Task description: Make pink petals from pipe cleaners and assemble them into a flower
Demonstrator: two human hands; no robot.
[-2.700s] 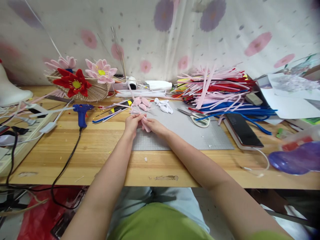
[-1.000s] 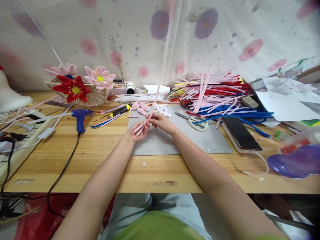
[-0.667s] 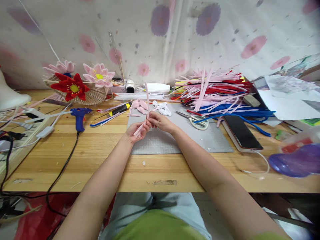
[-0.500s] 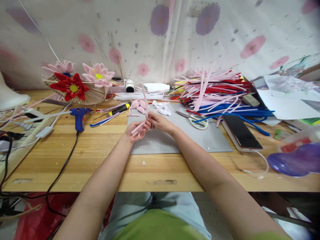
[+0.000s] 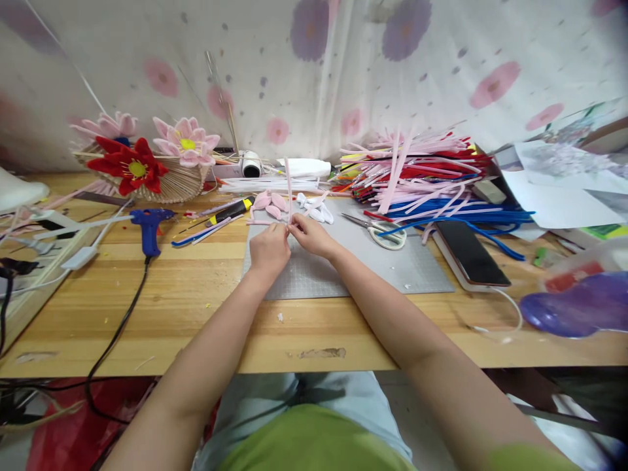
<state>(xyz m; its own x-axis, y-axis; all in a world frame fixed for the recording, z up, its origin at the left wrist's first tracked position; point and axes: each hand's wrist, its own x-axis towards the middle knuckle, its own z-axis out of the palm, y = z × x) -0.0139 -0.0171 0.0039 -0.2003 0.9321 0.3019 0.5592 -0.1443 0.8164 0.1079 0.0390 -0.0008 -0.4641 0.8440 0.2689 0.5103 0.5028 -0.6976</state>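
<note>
My left hand (image 5: 271, 250) is closed, its back turned up, with its fingertips against those of my right hand (image 5: 310, 234). Both hands pinch pink pipe cleaners (image 5: 288, 186); one strand stands upright above the fingertips and another sticks out to the left. The rest of the strands is hidden inside the left fist. Just beyond the hands lie several pink fuzzy petals (image 5: 275, 204) and some white fuzzy pieces (image 5: 316, 208) on the grey cutting mat (image 5: 314, 278). Scissors (image 5: 377, 230) with pale handles rest to the right.
A blue glue gun (image 5: 147, 229) and a yellow-black utility knife (image 5: 233, 211) lie on the left. Pink and red fuzzy flowers (image 5: 135, 169) stand behind them. A heap of coloured pipe cleaners (image 5: 422, 170) is at the back right, beside a phone (image 5: 473, 255) and a purple plastic item (image 5: 576, 304).
My left hand has turned over from palm up to back up and closed round the strands it held. The upright pink strand stays between the fingertips. The view has shifted slightly.
</note>
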